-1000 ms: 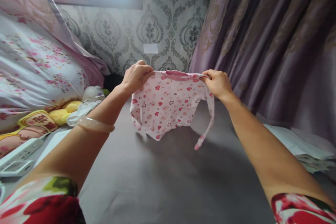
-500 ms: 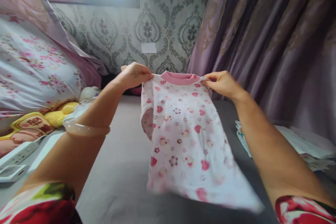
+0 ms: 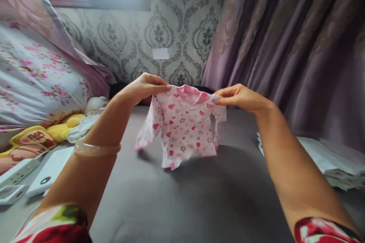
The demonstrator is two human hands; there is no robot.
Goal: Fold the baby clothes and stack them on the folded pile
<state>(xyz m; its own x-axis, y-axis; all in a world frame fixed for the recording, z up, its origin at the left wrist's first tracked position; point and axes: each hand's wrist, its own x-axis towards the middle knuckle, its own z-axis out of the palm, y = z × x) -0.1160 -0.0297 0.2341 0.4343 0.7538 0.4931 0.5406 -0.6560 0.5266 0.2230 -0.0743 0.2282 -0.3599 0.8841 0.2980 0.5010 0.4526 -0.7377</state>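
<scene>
A small white shirt [image 3: 185, 125] with pink hearts, flowers and a pink collar hangs between my two hands above the grey bed surface [image 3: 171, 212]. My left hand [image 3: 151, 84] pinches its left shoulder near the collar. At the other shoulder, my right hand [image 3: 232, 95] grips the fabric between thumb and fingers. Both sleeves dangle, the left one slightly blurred. The hem hangs just over the bed, and its lower edge is uneven.
On the left lie a power strip [image 3: 18, 174], a white device [image 3: 51, 171], a yellow plush toy [image 3: 64, 127] and a floral cloth [image 3: 42, 72]. Folded white cloths [image 3: 330, 159] lie at the right, below a purple curtain [image 3: 299, 53].
The shirt's body has swung away from me and down, so its hem hangs farther off and its sleeves now show. Both hands are slightly lower and still hold the shoulders.
</scene>
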